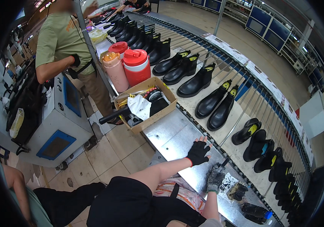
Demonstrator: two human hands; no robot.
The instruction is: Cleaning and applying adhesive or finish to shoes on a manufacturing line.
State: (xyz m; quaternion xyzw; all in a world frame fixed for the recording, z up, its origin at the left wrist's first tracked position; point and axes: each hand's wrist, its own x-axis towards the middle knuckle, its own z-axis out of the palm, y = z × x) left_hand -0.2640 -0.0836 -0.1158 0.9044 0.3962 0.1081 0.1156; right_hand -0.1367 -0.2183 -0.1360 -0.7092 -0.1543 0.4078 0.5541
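My left hand [199,153], in a black fingerless glove, rests over the metal worktop [171,133] beside the conveyor, its fingers spread and holding nothing. Close by on the right is my right hand [215,178] in a stained grey knit glove. Its fingers are curled around a small dark tool [225,162] with a stick-like end; its exact kind does not show. Black smears cover the metal near this hand. A dark, crusted lump like a sponge or rag [237,192] lies to its right, with a dark bottle with a blue cap [256,210] nearer me.
Black ankle boots [195,82] line the roller conveyor [241,109] ahead. A cardboard box [158,113] of brushes and tools sits at the worktop's left end, before red and pink drink jugs [136,67]. One person [62,41] stands at left; another's arm [18,193] shows lower left.
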